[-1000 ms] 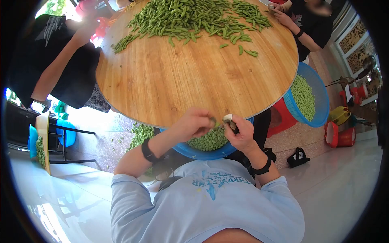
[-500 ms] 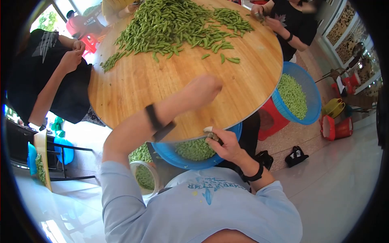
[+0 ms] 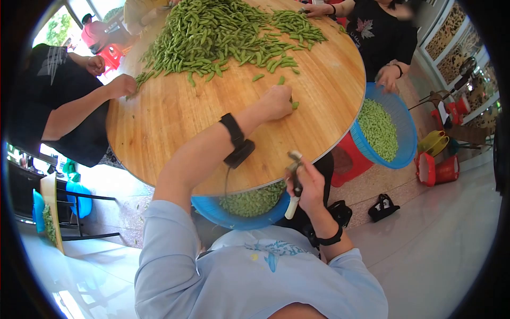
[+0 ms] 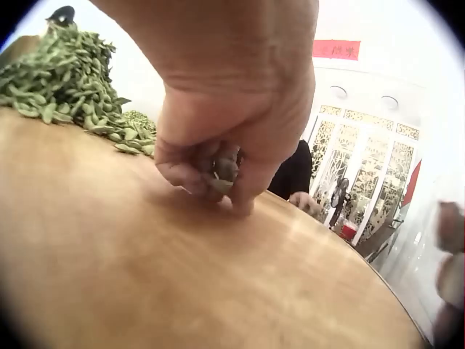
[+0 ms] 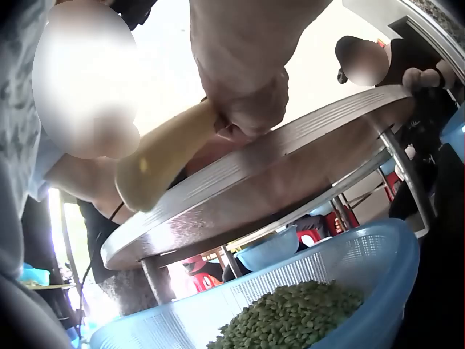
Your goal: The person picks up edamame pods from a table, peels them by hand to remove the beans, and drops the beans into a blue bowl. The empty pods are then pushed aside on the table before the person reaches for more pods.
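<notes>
My left hand (image 3: 276,101) reaches over the round wooden table (image 3: 159,133), its fingers curled round green pods (image 3: 295,105) just short of the pod pile (image 3: 212,37). In the left wrist view, the left hand (image 4: 232,109) pinches a pod (image 4: 221,185) low against the tabletop. Near the table's front edge, my right hand (image 3: 310,186) grips a small tool whose pale handle (image 3: 291,207) points down. The right wrist view has the right hand (image 5: 243,65) around that handle (image 5: 156,163), above a blue basket (image 5: 392,262) holding shelled beans (image 5: 290,313).
A person in black (image 3: 45,106) at the left has a hand by the pile. At the right, another person in black (image 3: 380,37) holds a hand over a blue basket (image 3: 411,138) of beans. A red stool (image 3: 348,162) stands beneath the table's right side.
My left hand has gone from above the front basket out across the table and now grips pods. My right hand has turned, showing the pale handle. The right-hand person has reached to their basket.
</notes>
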Demonstrator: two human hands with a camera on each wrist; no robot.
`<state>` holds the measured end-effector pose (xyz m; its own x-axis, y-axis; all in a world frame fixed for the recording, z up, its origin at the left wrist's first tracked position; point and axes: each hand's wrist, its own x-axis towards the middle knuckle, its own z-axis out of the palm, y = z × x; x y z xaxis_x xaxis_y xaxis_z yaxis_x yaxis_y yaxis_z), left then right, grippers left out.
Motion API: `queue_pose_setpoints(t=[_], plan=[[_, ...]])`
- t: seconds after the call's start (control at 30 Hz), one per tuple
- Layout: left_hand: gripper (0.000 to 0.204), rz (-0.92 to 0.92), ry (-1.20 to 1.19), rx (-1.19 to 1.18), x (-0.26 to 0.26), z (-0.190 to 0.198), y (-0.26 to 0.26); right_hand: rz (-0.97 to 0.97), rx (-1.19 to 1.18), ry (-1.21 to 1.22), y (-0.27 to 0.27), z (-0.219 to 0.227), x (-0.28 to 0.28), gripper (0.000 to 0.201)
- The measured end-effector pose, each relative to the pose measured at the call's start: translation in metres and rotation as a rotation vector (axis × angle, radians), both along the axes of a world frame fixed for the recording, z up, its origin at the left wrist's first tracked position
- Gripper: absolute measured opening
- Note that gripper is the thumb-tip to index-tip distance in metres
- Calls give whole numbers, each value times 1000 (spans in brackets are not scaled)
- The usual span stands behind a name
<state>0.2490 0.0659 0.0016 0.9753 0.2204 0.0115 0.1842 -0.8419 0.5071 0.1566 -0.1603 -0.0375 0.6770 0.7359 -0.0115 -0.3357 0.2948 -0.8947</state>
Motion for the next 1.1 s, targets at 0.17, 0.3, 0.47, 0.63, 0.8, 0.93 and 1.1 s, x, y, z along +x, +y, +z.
queue_pose_setpoints(t=[0.17,0.3,0.47,0.63,0.8,0.93,1.1], plan=[[26,-62,-29,-805,-107,23,-19,-72,141,315,18,7,1,37],[19,-12,-88,-1044,-171,23,-34,230,278,460,26,8,-10,38],[13,152,-35,-1296,-210,12,-26,363,283,455,36,19,-30,36],[12,130,-115,-1259,-225,19,-22,431,257,470,45,23,-36,35],[11,96,-375,-1010,-231,-4,-27,364,206,411,47,27,-43,29],[14,123,-219,-1246,-233,7,-25,326,162,393,47,28,-44,25],[13,-64,-53,-1868,-234,-14,-17,631,249,546,37,22,-32,20]])
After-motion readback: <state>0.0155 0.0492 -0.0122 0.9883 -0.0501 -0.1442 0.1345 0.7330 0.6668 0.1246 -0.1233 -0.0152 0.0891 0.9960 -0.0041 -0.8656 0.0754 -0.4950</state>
